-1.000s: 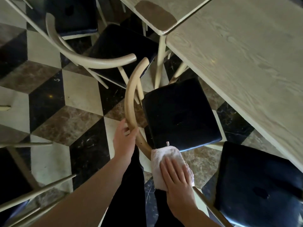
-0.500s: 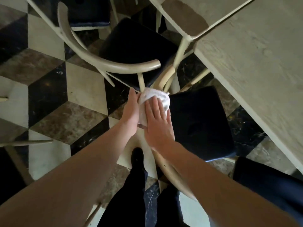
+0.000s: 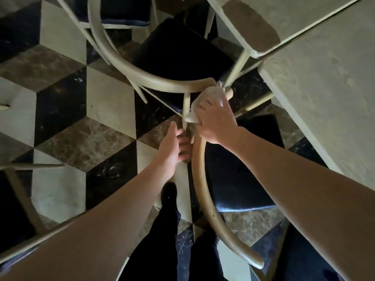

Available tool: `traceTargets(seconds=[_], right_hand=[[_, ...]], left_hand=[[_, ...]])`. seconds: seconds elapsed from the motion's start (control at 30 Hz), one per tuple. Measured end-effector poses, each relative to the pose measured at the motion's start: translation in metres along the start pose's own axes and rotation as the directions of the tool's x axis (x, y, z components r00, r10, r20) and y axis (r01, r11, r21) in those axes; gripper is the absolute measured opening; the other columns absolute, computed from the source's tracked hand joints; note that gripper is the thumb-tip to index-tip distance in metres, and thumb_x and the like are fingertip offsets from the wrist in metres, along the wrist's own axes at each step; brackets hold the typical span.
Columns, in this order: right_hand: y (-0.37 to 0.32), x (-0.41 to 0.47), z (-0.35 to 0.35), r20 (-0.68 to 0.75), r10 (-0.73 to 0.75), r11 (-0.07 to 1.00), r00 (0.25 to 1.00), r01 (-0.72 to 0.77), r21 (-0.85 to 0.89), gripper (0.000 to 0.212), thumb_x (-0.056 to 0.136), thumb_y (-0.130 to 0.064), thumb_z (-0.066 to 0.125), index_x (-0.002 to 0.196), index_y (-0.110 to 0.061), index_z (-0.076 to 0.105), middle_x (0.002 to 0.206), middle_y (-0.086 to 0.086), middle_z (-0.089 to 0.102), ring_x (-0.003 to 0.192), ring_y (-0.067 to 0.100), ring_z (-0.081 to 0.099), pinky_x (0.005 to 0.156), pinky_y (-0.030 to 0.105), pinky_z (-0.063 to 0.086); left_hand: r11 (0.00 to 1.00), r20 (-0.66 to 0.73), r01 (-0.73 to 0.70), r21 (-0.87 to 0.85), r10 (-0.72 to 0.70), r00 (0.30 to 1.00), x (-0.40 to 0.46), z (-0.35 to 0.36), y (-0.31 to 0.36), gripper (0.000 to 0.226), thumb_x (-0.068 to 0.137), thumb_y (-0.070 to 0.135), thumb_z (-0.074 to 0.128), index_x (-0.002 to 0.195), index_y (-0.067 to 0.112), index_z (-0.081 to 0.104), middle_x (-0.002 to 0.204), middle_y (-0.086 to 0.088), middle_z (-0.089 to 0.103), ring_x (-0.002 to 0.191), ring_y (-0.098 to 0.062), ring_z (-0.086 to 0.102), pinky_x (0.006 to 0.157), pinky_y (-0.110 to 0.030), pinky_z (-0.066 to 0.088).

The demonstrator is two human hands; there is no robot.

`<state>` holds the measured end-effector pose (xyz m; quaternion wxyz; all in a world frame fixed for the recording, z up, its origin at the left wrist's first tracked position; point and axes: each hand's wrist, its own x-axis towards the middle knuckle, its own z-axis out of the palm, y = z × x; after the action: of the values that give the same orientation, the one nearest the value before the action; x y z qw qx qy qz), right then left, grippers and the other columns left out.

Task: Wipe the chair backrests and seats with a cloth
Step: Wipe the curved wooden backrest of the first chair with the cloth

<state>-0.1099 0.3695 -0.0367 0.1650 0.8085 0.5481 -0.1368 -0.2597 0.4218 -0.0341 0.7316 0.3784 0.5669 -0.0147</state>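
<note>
A curved pale wooden backrest (image 3: 199, 179) arcs over a dark seat cushion (image 3: 239, 173) right in front of me. My right hand (image 3: 215, 120) grips a white cloth (image 3: 211, 96) wrapped round the far end of that backrest, near the table leg. My left hand (image 3: 172, 149) reaches to the backrest's outer side, its fingers curled under the rail beside a spindle. A second chair's curved backrest (image 3: 142, 76) with its dark seat (image 3: 180, 51) sits just beyond, its rail end touching the cloth.
A pale wooden table (image 3: 324, 78) fills the right side, with a second tabletop (image 3: 269, 23) and its leg (image 3: 237, 65) above it. More chairs stand at the left edge (image 3: 18, 189) and bottom right (image 3: 304, 250). The floor is a black, white and brown cube pattern (image 3: 81, 128). My dark trousers and shoe (image 3: 169, 193) show below.
My right hand has slid the cloth along the backrest from its near part to the far end. My left hand has let go a little and dropped back along the rail.
</note>
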Motion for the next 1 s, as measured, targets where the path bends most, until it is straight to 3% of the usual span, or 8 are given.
traceTargets(seconds=[0.1, 0.2, 0.3, 0.47, 0.6, 0.73, 0.87, 1.0], right_hand=[[-0.039, -0.027, -0.001, 0.056, -0.225, 0.974, 0.973, 0.226, -0.028, 0.031, 0.096, -0.051, 0.039, 0.089, -0.032, 0.063, 0.102, -0.006, 0.070, 0.128, 0.030, 0.052, 0.118, 0.066, 0.011], [-0.068, -0.067, 0.007, 0.046, -0.417, 0.908, 0.908, 0.419, -0.027, 0.018, 0.090, -0.046, 0.055, 0.074, -0.040, 0.062, 0.062, -0.016, 0.041, 0.109, 0.029, 0.056, 0.117, 0.063, 0.015], [-0.085, -0.108, 0.024, 0.108, -0.505, 0.847, 0.856, 0.516, -0.127, 0.022, 0.091, -0.043, 0.055, 0.091, -0.035, 0.076, 0.083, -0.011, 0.061, 0.126, 0.034, 0.048, 0.120, 0.064, 0.002], [-0.091, -0.176, 0.055, 0.293, -0.517, 0.755, 0.805, 0.589, -0.286, 0.035, 0.095, -0.036, 0.053, 0.115, -0.013, 0.071, 0.118, -0.001, 0.066, 0.131, 0.028, 0.047, 0.117, 0.062, -0.023], [-0.088, -0.228, 0.082, 0.479, -0.491, 0.653, 0.728, 0.671, -0.350, 0.025, 0.093, -0.039, 0.060, 0.103, -0.021, 0.074, 0.121, -0.009, 0.067, 0.131, 0.021, 0.049, 0.116, 0.061, -0.022], [-0.069, -0.280, 0.120, 0.306, -0.525, 0.767, 0.795, 0.597, -0.236, 0.057, 0.095, -0.040, 0.024, 0.138, -0.043, 0.060, 0.153, -0.019, 0.049, 0.147, 0.001, 0.036, 0.123, 0.023, -0.007], [-0.038, -0.293, 0.129, 0.580, -0.647, 0.327, 0.494, 0.868, -0.375, 0.032, 0.098, -0.038, 0.054, 0.119, -0.027, 0.075, 0.143, -0.007, 0.063, 0.153, 0.027, 0.031, 0.124, 0.051, -0.014], [-0.039, -0.270, 0.120, 0.602, -0.648, 0.254, 0.467, 0.877, -0.407, 0.023, 0.094, -0.049, 0.060, 0.111, -0.042, 0.074, 0.140, -0.016, 0.061, 0.153, 0.026, 0.030, 0.116, 0.067, -0.021]], left_hand=[[0.999, -0.097, -0.007, -0.045, 0.003, 0.995, -0.007, -0.006, -0.009, 0.051, 0.107, 0.055, 0.027, 0.115, 0.020, 0.063, 0.096, -0.002, 0.077, 0.090, -0.018, 0.075, 0.077, -0.036, 0.057], [0.999, -0.152, -0.003, -0.042, -0.003, 0.988, -0.011, -0.013, -0.020, 0.056, 0.107, 0.051, 0.032, 0.138, 0.012, 0.057, 0.132, -0.014, 0.065, 0.122, -0.031, 0.063, 0.098, -0.039, 0.050], [0.997, -0.140, -0.007, 0.076, 0.018, 0.990, -0.023, -0.013, -0.034, 0.050, 0.107, 0.045, 0.038, 0.140, 0.013, 0.057, 0.137, -0.012, 0.062, 0.124, -0.026, 0.060, 0.107, -0.042, 0.046], [0.995, -0.056, -0.047, 0.089, 0.053, 0.997, -0.048, 0.006, -0.065, 0.032, 0.106, 0.033, 0.043, 0.118, 0.016, 0.068, 0.105, -0.003, 0.069, 0.081, -0.007, 0.070, 0.047, -0.013, 0.049], [0.982, -0.093, -0.092, 0.164, 0.108, 0.990, -0.064, 0.009, -0.095, 0.035, 0.108, 0.032, 0.036, 0.128, 0.020, 0.063, 0.126, -0.001, 0.067, 0.103, -0.007, 0.063, 0.071, -0.012, 0.044], [0.971, -0.044, -0.134, 0.200, 0.145, 0.988, -0.071, 0.006, -0.103, 0.038, 0.108, 0.043, 0.028, 0.124, 0.035, 0.061, 0.127, 0.004, 0.063, 0.119, -0.020, 0.058, 0.097, -0.037, 0.045], [0.992, -0.018, -0.050, 0.116, 0.053, 0.998, -0.067, 0.006, -0.095, 0.051, 0.108, 0.050, 0.026, 0.137, 0.025, 0.059, 0.128, -0.001, 0.065, 0.115, -0.021, 0.060, 0.098, -0.042, 0.047], [0.997, 0.004, -0.020, 0.079, 0.019, 1.000, -0.058, -0.008, -0.094, 0.050, 0.109, 0.049, 0.023, 0.124, 0.027, 0.066, 0.125, 0.000, 0.067, 0.106, -0.019, 0.063, 0.101, -0.044, 0.047]])
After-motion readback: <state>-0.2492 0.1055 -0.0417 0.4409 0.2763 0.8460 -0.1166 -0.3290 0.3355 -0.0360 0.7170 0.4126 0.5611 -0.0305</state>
